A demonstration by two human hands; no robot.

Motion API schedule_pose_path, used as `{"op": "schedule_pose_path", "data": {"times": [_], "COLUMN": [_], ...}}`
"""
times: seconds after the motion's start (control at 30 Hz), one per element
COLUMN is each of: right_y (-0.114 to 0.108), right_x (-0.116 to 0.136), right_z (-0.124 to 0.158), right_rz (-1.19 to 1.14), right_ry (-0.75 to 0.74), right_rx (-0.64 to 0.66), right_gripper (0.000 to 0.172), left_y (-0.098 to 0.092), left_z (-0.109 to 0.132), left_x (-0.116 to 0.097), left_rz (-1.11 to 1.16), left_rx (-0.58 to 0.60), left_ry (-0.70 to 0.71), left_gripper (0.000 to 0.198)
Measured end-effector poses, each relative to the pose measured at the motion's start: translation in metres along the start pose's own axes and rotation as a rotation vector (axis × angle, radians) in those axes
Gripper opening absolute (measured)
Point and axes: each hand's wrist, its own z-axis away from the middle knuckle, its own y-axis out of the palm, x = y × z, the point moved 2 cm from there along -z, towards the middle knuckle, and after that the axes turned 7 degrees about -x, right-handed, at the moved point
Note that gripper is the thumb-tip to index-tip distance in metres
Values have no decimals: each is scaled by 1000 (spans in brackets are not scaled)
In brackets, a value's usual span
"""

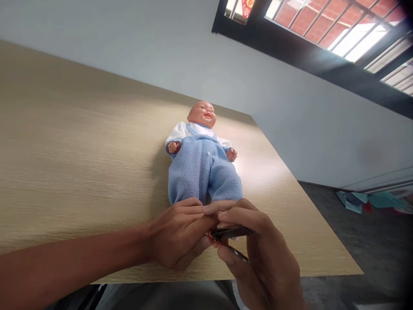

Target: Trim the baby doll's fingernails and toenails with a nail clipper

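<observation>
A baby doll [202,161] in a fluffy blue romper and white shirt lies on its back on the wooden table [74,163], head away from me. My left hand [179,234] is closed around the doll's foot at the romper's lower end; the foot itself is hidden by my fingers. My right hand [258,254] pinches a dark metal nail clipper [232,233] and holds it against that foot, right next to my left thumb.
The table's right edge and front corner lie near my right hand, with dark floor [364,241] beyond. Teal and red items [371,200] lie on the floor by the white wall. A barred window [338,30] is at the upper right.
</observation>
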Motion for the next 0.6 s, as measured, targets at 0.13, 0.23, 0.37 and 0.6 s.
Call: {"op": "schedule_pose_path", "data": {"times": [0.13,0.23,0.37,0.6], "right_y": [0,0,2,9], "right_x": [4,8,16,21], "right_z": [-6,-11,-15,-22], "right_rz": [191,311,398,512], "right_ry": [23,29,7,19], "right_rx": [59,98,149,187], "right_gripper": [41,46,37,31], "left_y": [-1,-2,-1,2], "left_z": [-2,-1,3,3], "left_x": [0,0,2,6], "left_rz": [10,33,-7,87], "left_rx": [-21,-19,-20,40], "left_ry": [20,7,15,-86], "left_gripper": [15,13,17,11]}}
